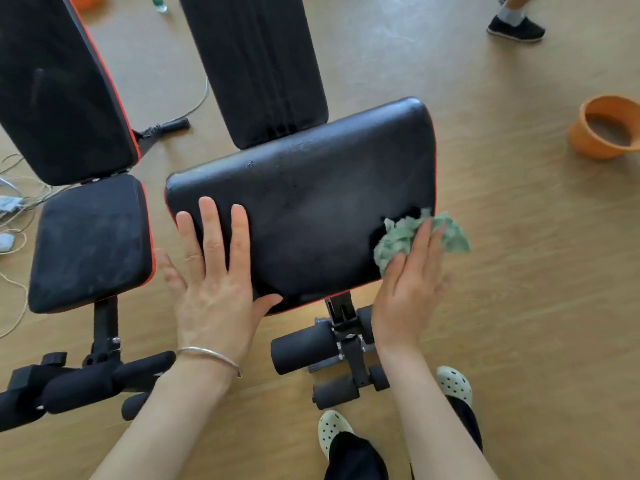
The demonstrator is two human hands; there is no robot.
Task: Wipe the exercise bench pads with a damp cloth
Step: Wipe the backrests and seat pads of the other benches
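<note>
A black seat pad (311, 202) with a red edge fills the middle of the head view, and its long black back pad (256, 64) rises behind it. My left hand (211, 271) lies flat with spread fingers on the seat pad's near left part. My right hand (412, 278) presses a crumpled green cloth (408, 233) with straight fingers against the pad's near right corner. Part of the cloth hangs past the pad's right edge.
A second bench stands at the left, with its seat pad (90, 240) and back pad (59, 84). Foam leg rollers (304, 348) sit below the seat. An orange basin (606, 128) stands on the wooden floor at right. Cables (14, 202) lie at far left. Another person's foot (516, 27) is at top right.
</note>
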